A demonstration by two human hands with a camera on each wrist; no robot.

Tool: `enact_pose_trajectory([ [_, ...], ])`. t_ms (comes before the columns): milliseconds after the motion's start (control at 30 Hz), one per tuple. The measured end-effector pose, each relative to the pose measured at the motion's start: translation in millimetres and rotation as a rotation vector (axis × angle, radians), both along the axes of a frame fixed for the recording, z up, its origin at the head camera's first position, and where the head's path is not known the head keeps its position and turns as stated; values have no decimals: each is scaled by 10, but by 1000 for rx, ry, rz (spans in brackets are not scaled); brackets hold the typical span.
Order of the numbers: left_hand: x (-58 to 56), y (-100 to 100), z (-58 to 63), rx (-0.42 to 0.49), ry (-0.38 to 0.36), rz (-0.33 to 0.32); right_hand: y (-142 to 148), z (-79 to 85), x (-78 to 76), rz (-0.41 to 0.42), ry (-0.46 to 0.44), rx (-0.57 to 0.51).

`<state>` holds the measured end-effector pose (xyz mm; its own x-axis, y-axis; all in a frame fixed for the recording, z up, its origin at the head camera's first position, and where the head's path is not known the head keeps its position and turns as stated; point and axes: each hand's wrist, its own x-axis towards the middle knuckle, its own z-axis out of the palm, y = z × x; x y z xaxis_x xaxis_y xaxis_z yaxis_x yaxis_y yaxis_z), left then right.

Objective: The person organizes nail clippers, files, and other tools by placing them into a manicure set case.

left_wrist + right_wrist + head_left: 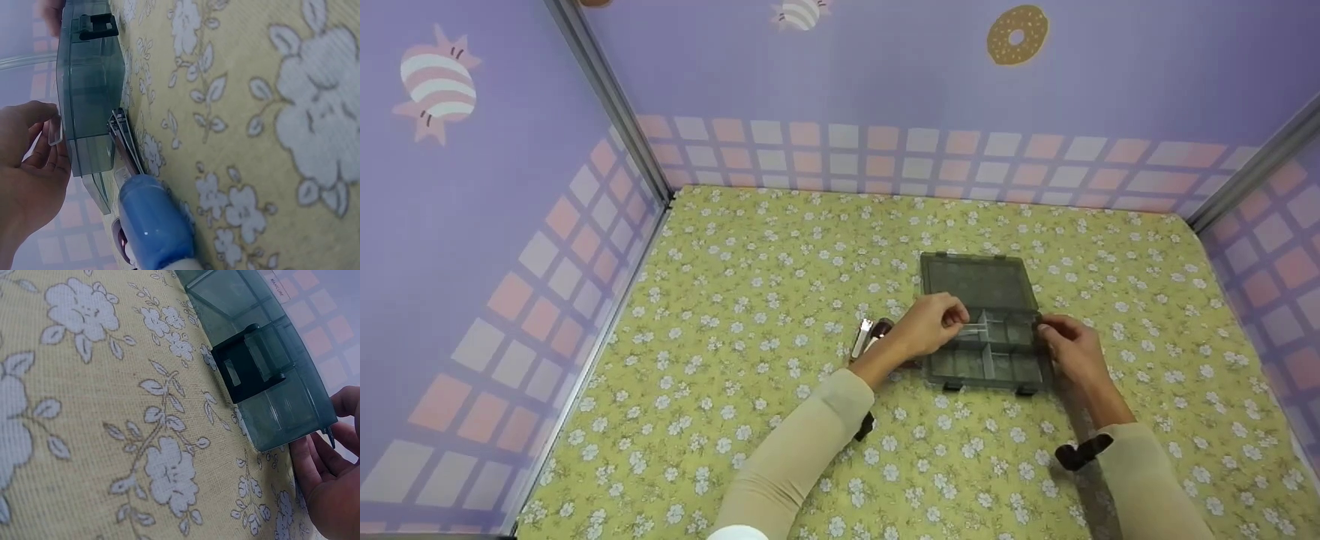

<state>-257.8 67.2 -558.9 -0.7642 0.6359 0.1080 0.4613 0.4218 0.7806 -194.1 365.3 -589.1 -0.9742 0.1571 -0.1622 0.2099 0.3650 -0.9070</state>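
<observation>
A translucent grey-green compartment box lies with its lid folded back, away from the person. My left hand is over the box's left compartments. Between its thumb and fingers it pinches a small clear plastic divider, close beside the box wall in the left wrist view. At the box's right side, near the hinge, my right hand grips the edge. In the right wrist view its thumb is up at the rim and the other fingers lie along the side wall below.
Left of the box, partly behind the left forearm, lie a nail clipper, a dark-capped item and a blue bottle. Black latches stick out from the box front. Patterned walls enclose the flowered tabletop.
</observation>
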Motion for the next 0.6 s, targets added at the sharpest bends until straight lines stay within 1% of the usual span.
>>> enact_pose_trajectory([
  [167,-3,-19,8,-4,21,-3,3,1,2,-2,-11,-14],
  [267,-12,-67,38,-6,22,-4,0,-3,-2,-1,-16,-21],
  [467,-51,-247,121,-42,29,5,-13,7,-1,-8,-14,-14],
  [600,-50,-383,161,-60,27,6,-22,12,4,-15,0,-1],
])
